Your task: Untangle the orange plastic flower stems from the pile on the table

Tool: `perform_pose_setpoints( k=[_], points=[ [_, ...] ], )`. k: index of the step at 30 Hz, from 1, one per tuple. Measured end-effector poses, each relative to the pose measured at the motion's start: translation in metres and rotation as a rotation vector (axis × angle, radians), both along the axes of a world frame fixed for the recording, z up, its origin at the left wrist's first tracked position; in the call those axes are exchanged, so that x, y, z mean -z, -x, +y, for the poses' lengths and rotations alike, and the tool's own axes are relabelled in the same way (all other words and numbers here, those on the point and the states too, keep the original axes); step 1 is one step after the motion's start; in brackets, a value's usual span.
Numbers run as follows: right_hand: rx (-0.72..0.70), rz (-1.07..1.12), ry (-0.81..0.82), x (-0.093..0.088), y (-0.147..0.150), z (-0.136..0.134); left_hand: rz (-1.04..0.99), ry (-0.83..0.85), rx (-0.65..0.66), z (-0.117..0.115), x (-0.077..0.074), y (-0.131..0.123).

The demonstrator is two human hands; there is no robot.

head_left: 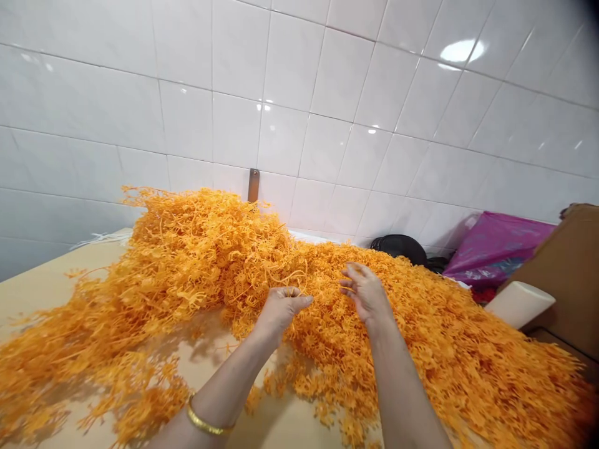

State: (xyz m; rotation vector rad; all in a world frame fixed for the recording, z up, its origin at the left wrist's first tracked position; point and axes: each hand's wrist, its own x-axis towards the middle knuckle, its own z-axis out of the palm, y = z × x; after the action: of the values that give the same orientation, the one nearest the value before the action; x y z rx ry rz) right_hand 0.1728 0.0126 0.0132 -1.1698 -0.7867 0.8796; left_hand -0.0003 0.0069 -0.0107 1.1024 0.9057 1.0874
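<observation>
A large heap of orange artificial foliage sprigs (201,249) spreads over the table (271,424). My left hand (281,308), below a gold bangle (206,423), is in front of the heap's middle. Its thumb and fingers are pinched together on a thin orange stem (296,274) whose curved end rises above them. To the right, my right hand (369,296) hovers over the lower part of the heap. Its fingers are bent but apart, and nothing shows between them.
Behind the heap stands a white tiled wall (299,81) with a brown strip (253,185) fixed to it. Round black items (402,247), a purple bag (496,246), a white roll (520,304) and a cardboard box (566,274) are at the right.
</observation>
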Motion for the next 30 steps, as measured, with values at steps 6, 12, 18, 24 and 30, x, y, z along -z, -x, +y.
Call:
perform_pose_setpoints(
  k=[6,12,18,24,30],
  points=[
    [-0.440,-0.205,0.015,0.006,0.034,-0.001,0.025,0.021,0.092,-0.008,-0.003,-0.006],
    [0.255,-0.066,-0.203,0.003,0.002,0.004,-0.024,0.002,0.075,-0.002,-0.002,0.000],
    [0.252,-0.036,-0.160,-0.012,-0.010,-0.008,-0.524,0.096,0.115,0.007,-0.022,0.022],
    [0.059,-0.520,-0.252,0.004,0.036,-0.001,-0.739,0.029,0.072,0.004,-0.041,0.036],
    [-0.154,-1.175,-0.388,0.045,0.086,-0.002,-0.707,-0.147,-0.067,-0.007,-0.067,0.054]
  ],
)
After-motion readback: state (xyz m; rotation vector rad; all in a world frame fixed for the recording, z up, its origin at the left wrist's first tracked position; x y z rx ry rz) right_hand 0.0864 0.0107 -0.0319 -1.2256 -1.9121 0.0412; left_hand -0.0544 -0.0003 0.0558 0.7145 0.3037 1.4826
